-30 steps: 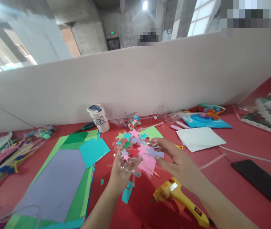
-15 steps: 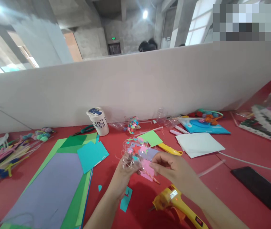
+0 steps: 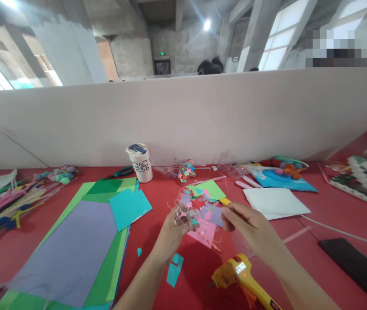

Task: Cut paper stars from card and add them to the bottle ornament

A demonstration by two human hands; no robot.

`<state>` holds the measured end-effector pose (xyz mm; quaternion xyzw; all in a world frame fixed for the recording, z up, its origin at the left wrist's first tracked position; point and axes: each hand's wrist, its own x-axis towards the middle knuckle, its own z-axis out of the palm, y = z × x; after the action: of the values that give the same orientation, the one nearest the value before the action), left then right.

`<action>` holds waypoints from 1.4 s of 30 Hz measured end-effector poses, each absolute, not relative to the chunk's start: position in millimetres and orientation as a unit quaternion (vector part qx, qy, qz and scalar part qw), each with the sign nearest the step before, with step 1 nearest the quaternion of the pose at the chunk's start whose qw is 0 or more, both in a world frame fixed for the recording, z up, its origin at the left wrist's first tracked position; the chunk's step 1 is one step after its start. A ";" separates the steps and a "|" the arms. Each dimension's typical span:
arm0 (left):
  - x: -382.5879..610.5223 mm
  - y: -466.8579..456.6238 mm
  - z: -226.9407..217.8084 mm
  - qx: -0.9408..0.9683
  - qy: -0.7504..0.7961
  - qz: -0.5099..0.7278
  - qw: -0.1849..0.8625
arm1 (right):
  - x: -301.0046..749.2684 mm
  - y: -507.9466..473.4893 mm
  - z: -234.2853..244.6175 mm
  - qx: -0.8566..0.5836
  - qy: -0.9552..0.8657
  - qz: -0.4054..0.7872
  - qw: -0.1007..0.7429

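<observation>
Star-covered ornament (image 3: 199,204) held just above the counter (image 3: 165,191).
The left hand (image 3: 170,230) curls its fingers round the clear base; the right hand (image 3: 251,228) pinches a star's edge. A hard tug could tear stars off.

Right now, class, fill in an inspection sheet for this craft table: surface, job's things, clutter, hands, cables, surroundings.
Surface: red table, largely covered.
Job's things: plastic piece, clear and stuck with paper stars, held above pink paper.
Clutter: coloured paper sheets, white cup, pipe cleaners, yellow glue gun.
Hands: left hand grips the plastic piece; right hand pinches its edge.
Cables: white cord at right.
Surroundings: white partition, concrete hall behind.
</observation>
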<state>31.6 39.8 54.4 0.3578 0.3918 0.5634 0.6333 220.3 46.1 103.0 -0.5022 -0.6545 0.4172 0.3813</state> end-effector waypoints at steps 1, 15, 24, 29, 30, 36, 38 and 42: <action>29.9 40.0 56.2 0.356 0.392 0.562 0.635 | 220.0 46.0 102.0 -0.501 -0.651 0.416 0.390; 15.2 37.4 59.7 0.376 0.407 0.569 0.607 | 214.9 31.5 105.2 -0.468 -0.538 0.492 0.500; 5.2 23.2 26.1 0.389 0.438 0.574 0.572 | 200.5 15.9 88.6 -0.446 -0.497 0.587 0.458; 3.3 15.1 15.6 0.392 0.465 0.581 0.541 | 188.8 9.7 92.4 -0.414 -0.463 0.651 0.436; 3.6 14.4 17.2 0.398 0.470 0.577 0.536 | 186.5 10.1 92.3 -0.409 -0.460 0.656 0.436; -12.5 25.8 35.6 0.473 0.509 0.531 0.485 | 189.3 16.0 93.6 -0.420 -0.477 0.627 0.450; -26.0 34.6 36.6 0.487 0.540 0.514 0.455 | 197.6 16.9 94.4 -0.431 -0.493 0.602 0.457; -48.4 48.9 29.2 0.493 0.600 0.462 0.429 | 211.9 15.6 86.5 -0.453 -0.532 0.564 0.440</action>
<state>-48.4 48.9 29.2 0.4932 0.5999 0.4617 0.4286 211.9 15.6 86.5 -0.4532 -0.5325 0.5638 0.4396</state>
